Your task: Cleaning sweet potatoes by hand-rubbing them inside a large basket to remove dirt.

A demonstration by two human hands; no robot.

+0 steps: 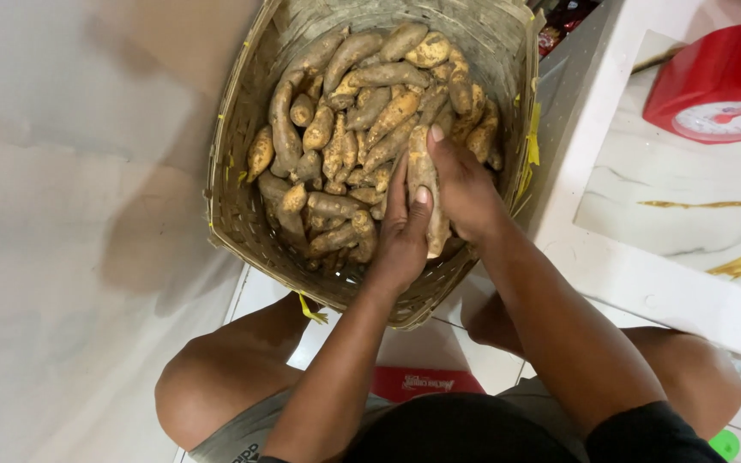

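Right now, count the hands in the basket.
2: the left hand and right hand, side by side at the basket's near edge, both on one long sweet potato. No others show.

A red weighing scale [718,81] with a white dial stands at the upper right on a white marble-patterned counter [645,249]. A flat red packet [426,383] lies on the white tiled floor [268,296]. A pale wall [70,214] occupies the left side.
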